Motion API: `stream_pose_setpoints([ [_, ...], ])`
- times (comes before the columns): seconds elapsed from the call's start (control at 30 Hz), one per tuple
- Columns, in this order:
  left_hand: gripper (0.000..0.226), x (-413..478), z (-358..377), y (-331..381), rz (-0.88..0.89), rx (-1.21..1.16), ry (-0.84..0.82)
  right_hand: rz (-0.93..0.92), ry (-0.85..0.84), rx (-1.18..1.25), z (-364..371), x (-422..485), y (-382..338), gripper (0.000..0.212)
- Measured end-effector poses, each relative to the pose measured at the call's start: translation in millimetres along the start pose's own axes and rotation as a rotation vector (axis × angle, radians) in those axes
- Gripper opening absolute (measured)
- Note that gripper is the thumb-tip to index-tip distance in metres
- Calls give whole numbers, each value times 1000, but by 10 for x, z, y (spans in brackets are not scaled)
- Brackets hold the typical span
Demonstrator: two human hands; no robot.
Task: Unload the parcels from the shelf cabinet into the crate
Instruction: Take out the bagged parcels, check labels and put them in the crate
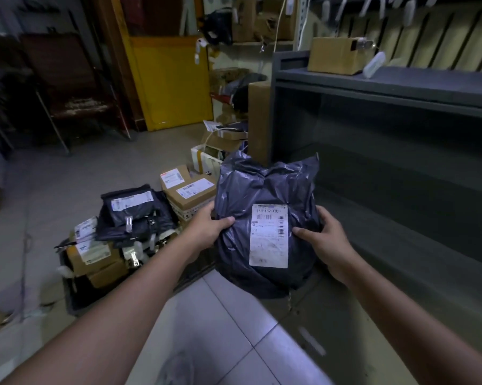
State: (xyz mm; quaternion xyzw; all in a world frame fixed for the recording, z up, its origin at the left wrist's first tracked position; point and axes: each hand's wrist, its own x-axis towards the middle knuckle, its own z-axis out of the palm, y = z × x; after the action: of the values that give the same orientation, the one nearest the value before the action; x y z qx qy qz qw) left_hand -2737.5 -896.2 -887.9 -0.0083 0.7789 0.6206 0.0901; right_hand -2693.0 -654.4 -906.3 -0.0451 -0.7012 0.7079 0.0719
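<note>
The crate (79,298) stands on the floor at my left, dark-walled and already heaped above its rim: a black mailer bag (134,212) lies on top of the heap, with brown cartons (190,190) stacked just beside it on the far side. That heap is what I have to plan for, since I judge there is little level room left.

My left hand (206,229) grips the left edge of the grey poly parcel (262,184), fingers wrapped behind it and thumb pressed on the front. The parcel hangs upright between my two hands, off the floor, in front of the cabinet's lower shelves and just to the right of the crate, with its white label (269,234) facing me. My right hand (323,237) clamps the opposite edge the same way, thumb touching the label's side.

The bag looks soft and slack, so I keep both hands on it, swing it left as one piece, and tip it flat before I let go. I judge the black mailer bag to be the best landing spot: broad and yielding. I should set it down low, not drop it, or the cartons may slide off.

The shelf cabinet (387,87) stands at my right, and a cardboard box (334,55) sits on its top shelf, so that one is not yet unloaded.
</note>
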Motion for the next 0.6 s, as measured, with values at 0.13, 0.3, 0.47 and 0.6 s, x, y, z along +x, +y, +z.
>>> stream_pose_setpoints([
  [0.13, 35, -25, -325, -4, -59, -13, 23, -1, -81, -44, 293, 139, -143, 45],
  [0.3, 43, -15, -861, 91, -37, 50, 118, -29, -162, -88, 821, 371, -320, 44],
  [0.47, 34, 65, -1378, 150, -48, 48, 212, -56, -234, -114, 1367, 607, -484, 43],
  [0.6, 41, 163, -1775, 130, -69, 37, 262, -68, -292, -160, 1791, 816, -552, 44],
])
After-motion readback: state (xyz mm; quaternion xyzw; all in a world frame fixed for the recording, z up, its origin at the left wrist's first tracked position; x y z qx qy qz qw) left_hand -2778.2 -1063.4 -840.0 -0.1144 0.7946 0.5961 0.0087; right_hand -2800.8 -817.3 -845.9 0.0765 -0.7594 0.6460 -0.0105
